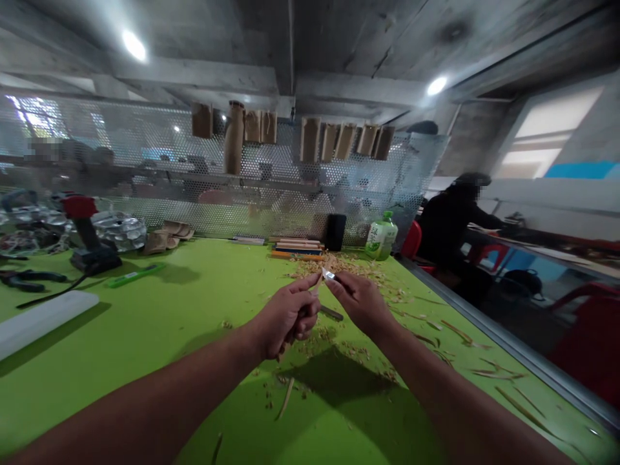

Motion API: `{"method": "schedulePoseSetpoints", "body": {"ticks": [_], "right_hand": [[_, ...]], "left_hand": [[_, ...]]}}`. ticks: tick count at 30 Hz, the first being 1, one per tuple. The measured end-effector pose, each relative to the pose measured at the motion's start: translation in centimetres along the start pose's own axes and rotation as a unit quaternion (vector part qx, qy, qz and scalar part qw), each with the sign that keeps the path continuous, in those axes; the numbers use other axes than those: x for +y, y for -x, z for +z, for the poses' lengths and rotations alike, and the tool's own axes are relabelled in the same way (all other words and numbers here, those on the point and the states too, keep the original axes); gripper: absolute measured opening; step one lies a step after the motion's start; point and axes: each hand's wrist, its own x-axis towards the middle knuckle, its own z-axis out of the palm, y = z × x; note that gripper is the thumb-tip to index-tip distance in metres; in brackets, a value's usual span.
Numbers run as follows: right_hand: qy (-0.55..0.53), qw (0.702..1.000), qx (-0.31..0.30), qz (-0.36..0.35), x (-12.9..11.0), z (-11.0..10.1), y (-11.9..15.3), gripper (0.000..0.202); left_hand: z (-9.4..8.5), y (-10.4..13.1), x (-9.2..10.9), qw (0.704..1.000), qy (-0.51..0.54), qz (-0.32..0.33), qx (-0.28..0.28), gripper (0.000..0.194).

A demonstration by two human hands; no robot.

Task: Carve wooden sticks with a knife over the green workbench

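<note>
My left hand (290,313) is closed around a small pale piece of wood or bamboo (318,284), mostly hidden by my fingers. My right hand (361,300) grips a knife (330,275), its bright blade pointing left at the tip of the pale piece. The two hands almost meet above the table. Just below and between them lies a narrow grey metal tool (332,313), perhaps a file or another blade. Wood shavings (349,265) are scattered beneath and behind the hands.
On the green table (194,303), a drill (87,232), pliers (29,279), a green cutter (135,275) and a white bar (43,323) lie left. A bottle (381,237), a phone (336,232) and a stack of sticks (296,247) stand behind. A person (453,226) sits at the right.
</note>
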Motion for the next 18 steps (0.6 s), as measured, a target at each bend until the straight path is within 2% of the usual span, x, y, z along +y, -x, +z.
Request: {"method": "schedulePoseSetpoints", "body": {"ticks": [7, 9, 11, 13, 15, 18], "right_hand": [[-0.031, 0.989, 0.108, 0.094, 2.8, -1.4, -1.3, 0.043], [-0.031, 0.987, 0.124, 0.1, 2.9, -1.4, -1.3, 0.044], [-0.033, 0.991, 0.107, 0.077, 2.3, -1.0, -1.0, 0.043], [-0.036, 0.997, 0.061, 0.041, 1.4, -0.3, -0.6, 0.041], [-0.034, 0.999, 0.015, 0.011, 0.6, 0.4, -0.2, 0.04], [-0.02, 1.0, -0.021, -0.008, -0.1, 0.9, 0.3, 0.039]], "left_hand": [[0.4, 0.4, -0.1, 0.999, -0.032, -0.001, -0.03, 0.066], [0.4, 0.4, 0.1, 0.999, -0.037, 0.006, -0.015, 0.067], [0.3, 0.2, 0.2, 0.999, -0.038, 0.012, 0.016, 0.067], [0.2, 0.0, 0.3, 0.999, -0.039, 0.016, 0.033, 0.066], [0.1, -0.1, 0.3, 0.998, -0.042, 0.016, 0.035, 0.063], [0.1, -0.1, 0.2, 0.998, -0.043, 0.013, 0.036, 0.059]]}}
